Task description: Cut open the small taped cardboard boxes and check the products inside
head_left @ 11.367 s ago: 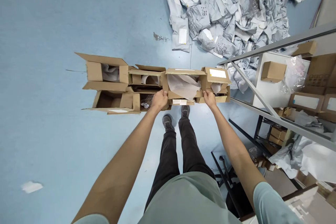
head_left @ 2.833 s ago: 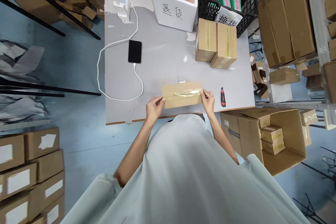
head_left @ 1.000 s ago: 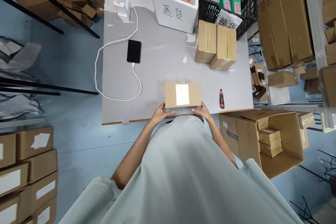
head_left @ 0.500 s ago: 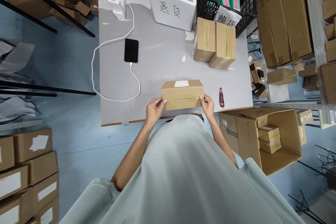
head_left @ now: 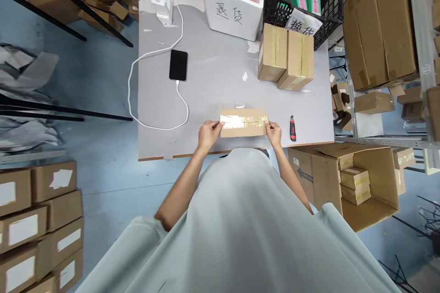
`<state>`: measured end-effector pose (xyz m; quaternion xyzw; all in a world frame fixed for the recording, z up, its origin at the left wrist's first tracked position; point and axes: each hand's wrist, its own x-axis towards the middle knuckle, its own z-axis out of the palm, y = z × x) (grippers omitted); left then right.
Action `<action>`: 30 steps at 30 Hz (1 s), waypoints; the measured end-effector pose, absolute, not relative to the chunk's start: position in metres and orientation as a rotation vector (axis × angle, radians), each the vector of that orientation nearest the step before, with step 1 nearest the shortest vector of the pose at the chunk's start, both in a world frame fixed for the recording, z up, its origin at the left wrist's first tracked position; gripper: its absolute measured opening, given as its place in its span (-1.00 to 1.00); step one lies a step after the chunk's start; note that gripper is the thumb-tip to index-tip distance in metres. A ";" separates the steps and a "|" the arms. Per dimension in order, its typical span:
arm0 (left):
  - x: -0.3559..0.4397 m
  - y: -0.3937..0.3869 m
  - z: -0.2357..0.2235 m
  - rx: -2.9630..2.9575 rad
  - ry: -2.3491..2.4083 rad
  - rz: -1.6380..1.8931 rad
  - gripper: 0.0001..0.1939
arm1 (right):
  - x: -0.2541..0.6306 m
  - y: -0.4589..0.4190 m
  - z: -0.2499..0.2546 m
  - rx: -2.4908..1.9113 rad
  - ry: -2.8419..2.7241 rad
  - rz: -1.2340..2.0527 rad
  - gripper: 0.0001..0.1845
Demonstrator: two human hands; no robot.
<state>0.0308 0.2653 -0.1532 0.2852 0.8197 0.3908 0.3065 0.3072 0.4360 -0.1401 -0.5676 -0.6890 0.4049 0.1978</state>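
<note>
A taped cardboard box [head_left: 244, 131] is held at the table's front edge, its shiny tape seam facing up. My left hand [head_left: 209, 134] pinches its left end between thumb and fingers. At the right end, my right hand [head_left: 273, 133] grips it the same way. To the right of that hand lies a red and black utility knife [head_left: 292, 129]. Two taped cardboard boxes [head_left: 296, 62] stand side by side farther back on the grey table [head_left: 213, 78].
A white bin [head_left: 231, 16] with small packs and a black crate [head_left: 328, 7] with green-pink boxes stand at the back. A phone [head_left: 178, 65] on a white cable lies left. Below the right table edge is an open carton [head_left: 316, 178]; stacked boxes [head_left: 62, 208] stand lower left.
The box has been tilted in both hands: its white label no longer shows on top and the tape seam now catches the light. The whole view has shifted slightly.
</note>
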 end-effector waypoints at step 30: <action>0.048 0.255 -0.184 0.272 1.703 1.116 -0.28 | 0.340 0.462 -0.122 -1.705 -1.743 1.035 -0.20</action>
